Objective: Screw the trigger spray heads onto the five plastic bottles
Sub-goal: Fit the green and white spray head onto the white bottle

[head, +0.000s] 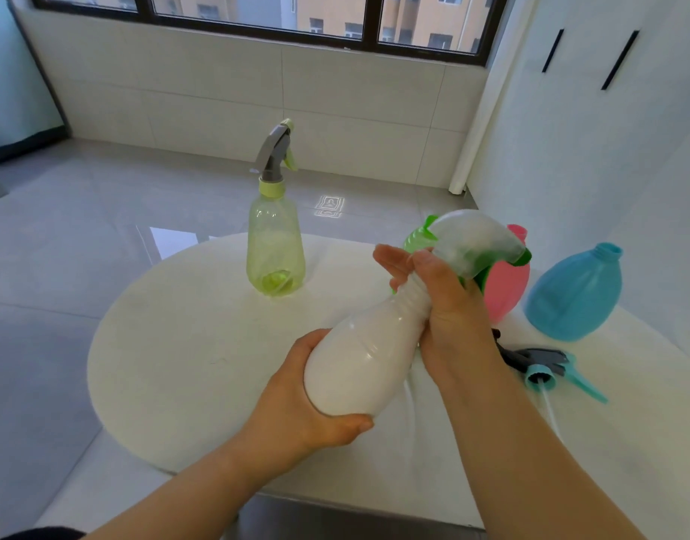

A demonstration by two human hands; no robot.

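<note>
I hold a white bottle [359,360] tilted above the round white table [187,344]. My left hand [316,399] grips its base. My right hand [440,302] wraps its neck, just below a translucent white spray head [479,239] with a green trigger that sits on top. A pale green bottle [275,243] stands upright at the table's far side with a grey spray head [275,152] fitted. Behind my right hand are a green bottle [417,237], mostly hidden, and a pink bottle [508,286]. A blue bottle [577,294] stands open-necked at the right. A loose grey and teal spray head [545,366] lies on the table.
The table stands on a glossy grey tiled floor [82,228]. A white wall [608,150] runs close along the right side, and a tiled wall with a dark-framed window [257,17] is at the back.
</note>
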